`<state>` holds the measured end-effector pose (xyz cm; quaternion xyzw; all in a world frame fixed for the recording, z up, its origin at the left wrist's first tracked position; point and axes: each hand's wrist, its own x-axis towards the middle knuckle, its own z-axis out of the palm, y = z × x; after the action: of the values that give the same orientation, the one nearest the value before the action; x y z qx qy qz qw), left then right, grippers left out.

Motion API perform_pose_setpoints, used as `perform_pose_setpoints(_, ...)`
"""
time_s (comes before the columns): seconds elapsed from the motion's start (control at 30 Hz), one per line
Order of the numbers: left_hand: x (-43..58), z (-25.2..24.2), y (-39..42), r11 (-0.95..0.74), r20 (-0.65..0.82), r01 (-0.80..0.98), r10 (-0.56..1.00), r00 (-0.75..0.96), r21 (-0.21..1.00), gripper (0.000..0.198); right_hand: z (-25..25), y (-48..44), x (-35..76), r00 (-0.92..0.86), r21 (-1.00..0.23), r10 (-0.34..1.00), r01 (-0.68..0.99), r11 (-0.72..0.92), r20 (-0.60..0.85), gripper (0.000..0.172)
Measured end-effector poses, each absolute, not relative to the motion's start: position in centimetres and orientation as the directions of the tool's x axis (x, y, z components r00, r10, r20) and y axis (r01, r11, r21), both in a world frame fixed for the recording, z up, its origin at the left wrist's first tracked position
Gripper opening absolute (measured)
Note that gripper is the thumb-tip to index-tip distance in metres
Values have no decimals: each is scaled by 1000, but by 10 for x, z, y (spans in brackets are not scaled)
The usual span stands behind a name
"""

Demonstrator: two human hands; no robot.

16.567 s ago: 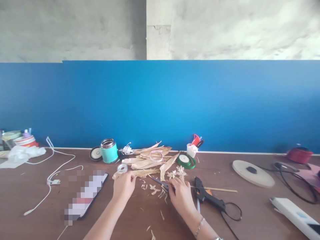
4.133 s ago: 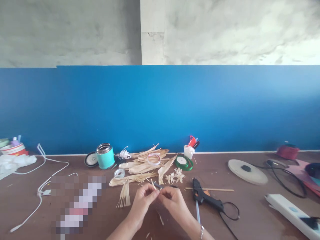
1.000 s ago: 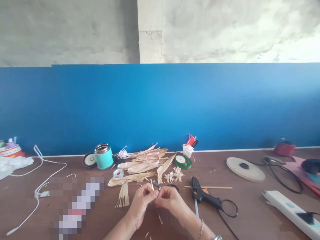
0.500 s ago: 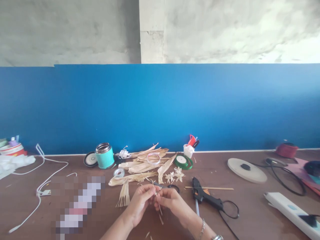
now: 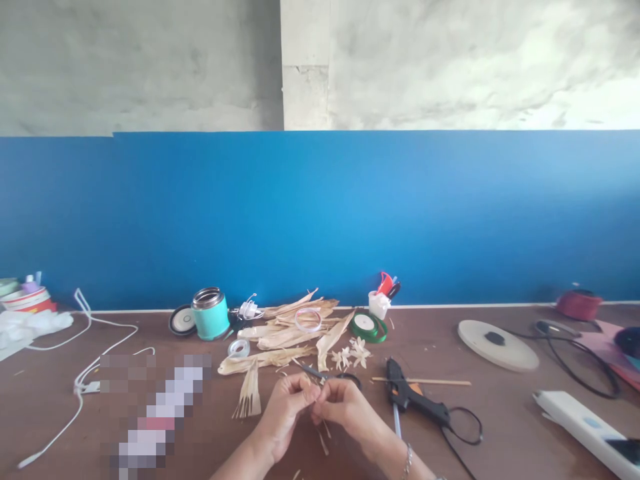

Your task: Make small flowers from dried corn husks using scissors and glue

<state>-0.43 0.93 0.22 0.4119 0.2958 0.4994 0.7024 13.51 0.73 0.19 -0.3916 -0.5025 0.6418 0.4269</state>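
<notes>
My left hand (image 5: 291, 413) and my right hand (image 5: 345, 408) meet fingertip to fingertip above the table, both pinched closed. Between them is a thin strip of dried corn husk (image 5: 324, 440), its pale end showing below the fingers; the rest is hidden. Just beyond lie dark-handled scissors (image 5: 349, 380), partly covered by my hands. A husk piece cut into a fringe (image 5: 249, 393) lies left of my left hand. Two pale husk flowers (image 5: 359, 352) rest past my right hand, near a heap of dried corn husks (image 5: 285, 337).
At right are a black glue gun (image 5: 415, 400), a thin wooden stick (image 5: 445, 382), a round white disc (image 5: 500, 347) and a power strip (image 5: 585, 427). Behind stand a turquoise jar (image 5: 210, 317), green ribbon (image 5: 365, 325) and a white cup (image 5: 379, 305). White cables (image 5: 83, 373) lie left.
My fingertips have drawn closer together, and less of the strip shows between them. The view has shifted slightly; the things on the table stay where they were.
</notes>
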Motion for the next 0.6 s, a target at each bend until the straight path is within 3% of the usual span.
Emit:
perform_pose_setpoints(0.13, -2, -2, 10, 175, -25, -475, 952, 306, 863, 37, 2, 7, 133, -294, -988, 951, -89, -127, -96, 36)
perform_pose_setpoints(0.3, -5, -6, 13, 177, -24, -468, 949, 313, 866, 35, 0, 7, 133, -341, -979, 937, -159, -131, -70, 39)
perform_pose_setpoints(0.6, -12, 0, 16, 84, 9, -400, 974, 226, 913, 38, -5, 10, 138, -389, -981, 916, -112, -157, -103, 42)
